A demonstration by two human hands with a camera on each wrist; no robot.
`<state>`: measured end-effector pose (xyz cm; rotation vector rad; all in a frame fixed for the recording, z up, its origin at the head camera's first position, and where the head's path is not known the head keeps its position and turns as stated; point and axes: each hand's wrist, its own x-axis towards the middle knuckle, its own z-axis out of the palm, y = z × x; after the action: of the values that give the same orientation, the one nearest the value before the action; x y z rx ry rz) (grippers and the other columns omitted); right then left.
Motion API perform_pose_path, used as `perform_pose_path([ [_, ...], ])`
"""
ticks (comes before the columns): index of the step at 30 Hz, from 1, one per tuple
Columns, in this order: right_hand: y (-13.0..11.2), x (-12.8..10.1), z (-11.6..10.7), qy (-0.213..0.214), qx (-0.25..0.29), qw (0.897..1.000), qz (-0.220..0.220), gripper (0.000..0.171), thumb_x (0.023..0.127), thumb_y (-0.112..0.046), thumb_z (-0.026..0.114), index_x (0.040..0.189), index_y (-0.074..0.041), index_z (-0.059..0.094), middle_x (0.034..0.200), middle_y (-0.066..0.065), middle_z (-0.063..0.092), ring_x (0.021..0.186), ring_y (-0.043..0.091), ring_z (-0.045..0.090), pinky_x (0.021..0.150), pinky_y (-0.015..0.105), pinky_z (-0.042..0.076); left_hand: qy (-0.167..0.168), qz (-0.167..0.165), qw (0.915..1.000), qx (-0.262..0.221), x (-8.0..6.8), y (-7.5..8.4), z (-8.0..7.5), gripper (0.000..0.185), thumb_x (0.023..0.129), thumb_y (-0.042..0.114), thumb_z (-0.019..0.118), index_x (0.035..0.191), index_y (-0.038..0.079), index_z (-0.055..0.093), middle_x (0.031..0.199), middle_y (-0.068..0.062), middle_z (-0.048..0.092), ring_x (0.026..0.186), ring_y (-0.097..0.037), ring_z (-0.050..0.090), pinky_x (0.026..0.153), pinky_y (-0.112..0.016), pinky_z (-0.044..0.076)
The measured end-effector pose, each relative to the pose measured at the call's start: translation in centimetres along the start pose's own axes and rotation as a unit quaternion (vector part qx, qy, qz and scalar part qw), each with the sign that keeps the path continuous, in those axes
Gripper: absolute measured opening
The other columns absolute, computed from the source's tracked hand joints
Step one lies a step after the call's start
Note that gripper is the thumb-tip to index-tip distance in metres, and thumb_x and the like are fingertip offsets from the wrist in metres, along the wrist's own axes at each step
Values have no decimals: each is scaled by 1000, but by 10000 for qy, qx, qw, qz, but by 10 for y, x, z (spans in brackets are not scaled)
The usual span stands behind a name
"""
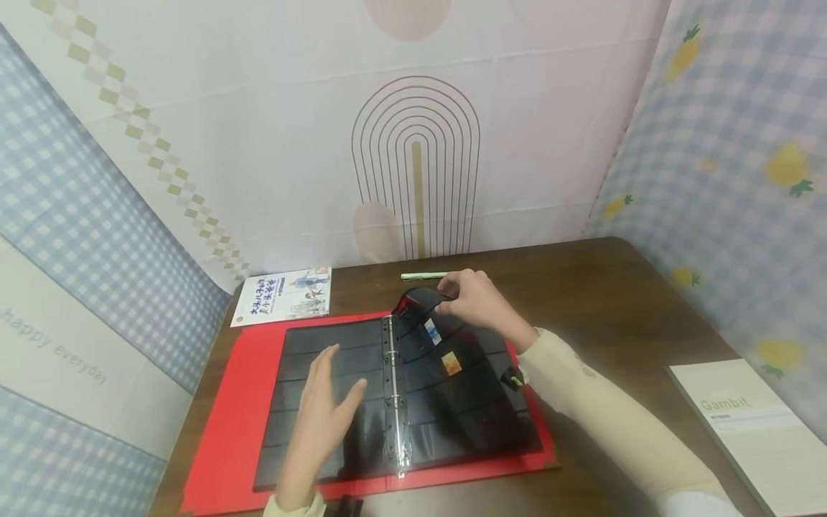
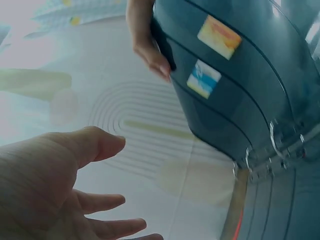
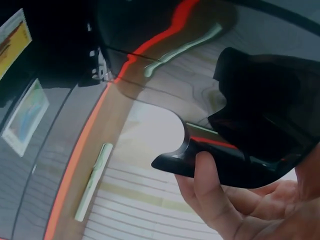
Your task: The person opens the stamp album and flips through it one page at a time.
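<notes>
A red ring binder, a stamp album (image 1: 222,424), lies spread on the table with black pocket pages on both sides of its metal rings (image 1: 392,357). My right hand (image 1: 483,305) pinches the far outer part of a black page (image 1: 474,380), which curves up off the right side. In the right wrist view, thumb and fingers (image 3: 207,172) grip the page's curled dark edge. Two stamps sit in this page's pockets, an orange one (image 1: 451,363) and a blue one (image 1: 433,331). Over the left page (image 1: 271,431), my left hand (image 1: 326,413) hovers with fingers spread, holding nothing.
A white illustrated booklet (image 1: 284,296) lies at the back left, by the binder's far edge. Behind the binder is a pale green pen (image 1: 423,276). A cream notebook marked Gambit (image 1: 743,424) rests at the right table edge. Patterned cloth (image 1: 291,143) hangs around the brown table (image 1: 581,287).
</notes>
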<state>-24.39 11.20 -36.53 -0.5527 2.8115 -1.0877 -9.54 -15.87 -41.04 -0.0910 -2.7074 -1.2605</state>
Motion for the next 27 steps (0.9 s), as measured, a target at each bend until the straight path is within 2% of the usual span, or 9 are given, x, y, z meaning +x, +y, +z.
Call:
perform_pose_path([
  [4,-10,-1,0,13,-132,9999,47,35,84,-18,80,114,-1,71,103,9,74,98,28,65,86,46,53,86,8,9995,-299,5,10,7,68,95,17,70,152,1,36,155,-21,37,140,-42,38,109,-64,34],
  [11,-24,2,3,122,-313,9994,104,35,84,-17,80,113,-1,71,103,10,72,93,26,66,82,45,55,226,-291,9960,-819,8,25,21,63,97,20,69,151,5,40,152,-19,43,135,-40,46,101,-61,45],
  [15,-34,4,7,198,-424,9988,129,34,83,-15,80,113,0,72,105,12,73,95,28,68,83,45,56,294,-275,9928,-1131,9,35,29,61,97,20,69,150,5,42,151,-17,46,132,-39,51,99,-57,49],
  [18,-43,5,10,238,-529,9981,201,34,83,-13,80,113,-1,72,104,12,73,89,26,68,80,43,57,349,-220,9913,-1252,10,42,35,60,97,22,69,148,4,44,150,-18,48,131,-39,52,98,-56,50],
  [24,-58,7,15,261,-739,9968,170,33,82,-9,76,113,-1,71,90,9,70,70,20,59,68,36,53,163,-296,9901,-1364,12,59,44,64,98,33,68,150,7,42,150,-19,46,133,-39,49,100,-57,48],
  [27,-63,7,18,285,-819,9962,41,34,81,-7,74,114,1,71,88,8,70,67,18,58,65,34,52,70,-365,9900,-1360,13,70,49,66,98,39,66,151,9,41,151,-18,45,134,-39,48,100,-59,47],
])
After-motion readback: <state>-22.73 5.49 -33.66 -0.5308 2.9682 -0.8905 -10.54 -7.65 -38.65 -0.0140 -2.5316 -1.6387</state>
